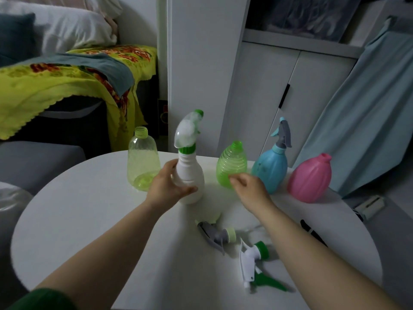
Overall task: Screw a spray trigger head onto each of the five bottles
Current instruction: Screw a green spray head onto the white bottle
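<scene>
left hand (166, 186) gripping white bottle (191, 175) (upright)

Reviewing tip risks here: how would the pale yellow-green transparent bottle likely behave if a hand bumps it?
The yellow-green bottle looks empty and thin-walled, so it is probably very light and would slide or topple easily. It stands upright near the table edge, so a push away from the person might send it off. Its rounded body would likely roll.
</scene>
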